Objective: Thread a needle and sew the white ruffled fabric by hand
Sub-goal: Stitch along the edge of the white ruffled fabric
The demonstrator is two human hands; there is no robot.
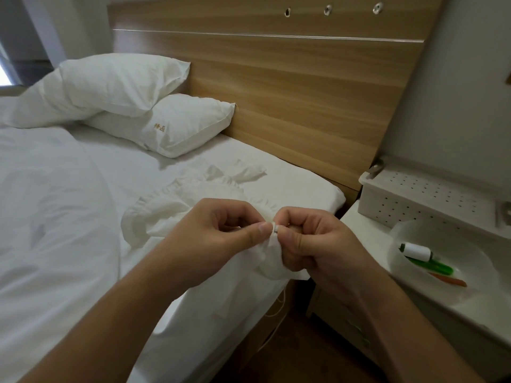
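Note:
The white ruffled fabric (177, 205) lies spread on the bed near its right edge, one end lifted between my hands. My left hand (221, 230) pinches a fold of it between thumb and forefinger. My right hand (309, 241) grips the bunched fabric just beside it, thumb tip touching the same fold. The two thumbs nearly meet. A small shiny point shows between the fingertips; the needle itself cannot be made out. A pale thread (279, 308) hangs below the fabric down the side of the bed.
A white bowl (481, 280) on the bedside table at right holds a white thread spool (417, 251), a green tool and an orange one. Behind it stands a perforated white box (420, 200). Two pillows (124, 89) lean on the wooden headboard (304, 92).

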